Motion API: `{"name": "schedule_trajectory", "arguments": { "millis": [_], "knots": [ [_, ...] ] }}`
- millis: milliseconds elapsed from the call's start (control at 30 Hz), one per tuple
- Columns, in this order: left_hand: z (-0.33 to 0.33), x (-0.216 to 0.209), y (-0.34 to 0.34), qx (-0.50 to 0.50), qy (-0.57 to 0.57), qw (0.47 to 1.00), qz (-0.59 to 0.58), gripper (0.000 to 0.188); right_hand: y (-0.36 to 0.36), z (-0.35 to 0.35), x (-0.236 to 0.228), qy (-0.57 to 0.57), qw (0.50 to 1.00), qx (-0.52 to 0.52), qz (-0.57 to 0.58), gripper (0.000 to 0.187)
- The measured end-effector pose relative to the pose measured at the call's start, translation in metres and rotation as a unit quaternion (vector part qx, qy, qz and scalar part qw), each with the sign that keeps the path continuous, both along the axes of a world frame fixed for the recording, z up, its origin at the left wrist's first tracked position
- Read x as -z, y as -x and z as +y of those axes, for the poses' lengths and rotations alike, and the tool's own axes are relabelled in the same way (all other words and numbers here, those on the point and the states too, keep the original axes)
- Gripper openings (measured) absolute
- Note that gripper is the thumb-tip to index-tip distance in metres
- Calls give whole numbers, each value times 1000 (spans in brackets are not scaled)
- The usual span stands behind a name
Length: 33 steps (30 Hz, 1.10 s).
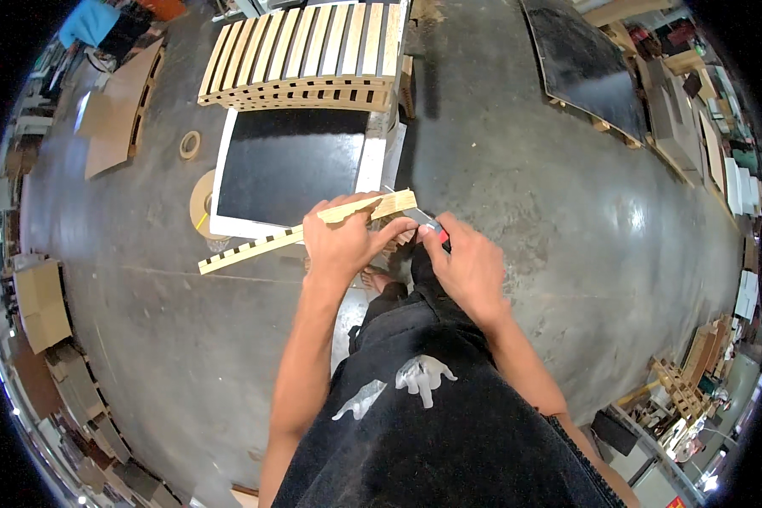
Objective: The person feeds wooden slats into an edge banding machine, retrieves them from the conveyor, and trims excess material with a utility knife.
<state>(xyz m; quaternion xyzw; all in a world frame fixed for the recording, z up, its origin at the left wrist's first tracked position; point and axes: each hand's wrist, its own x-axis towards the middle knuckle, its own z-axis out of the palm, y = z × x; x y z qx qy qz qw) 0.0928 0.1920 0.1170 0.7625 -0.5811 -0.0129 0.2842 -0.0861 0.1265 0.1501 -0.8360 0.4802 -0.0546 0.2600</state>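
Observation:
My left hand (339, 243) is wrapped around a long pale wooden strip (254, 249) with dark notches along one edge. The strip slants from lower left up to its far end, just in front of my right hand (472, 264). A utility knife (435, 227) in grey, red and black is gripped in that hand. Its front part lies against or very near the strip's right end; the blade's edge is too small to make out. My left thumb reaches across toward the knife.
Ahead, a stack of similar notched strips (305, 42) rests above a black panel with a white border (296, 165). Tape rolls (190, 146) lie on the floor to the left. A large dark sheet (586, 72) sits on pallets at far right. Boards (42, 305) line the left side.

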Motion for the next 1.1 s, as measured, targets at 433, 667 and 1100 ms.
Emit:
{"name": "schedule_trajectory", "arguments": {
  "millis": [433, 667, 1100],
  "knots": [
    [1, 10, 2, -4, 78, 996, -31, 44, 2, -8, 3, 57, 998, -36, -1, 32],
    [0, 17, 1, -21, 62, 996, -54, 43, 0, -10, 5, 59, 997, -57, 8, 31],
    [-5, 18, 0, -28, 72, 996, -51, 43, -6, -11, 8, 50, 998, -40, 3, 34]
  ]
}}
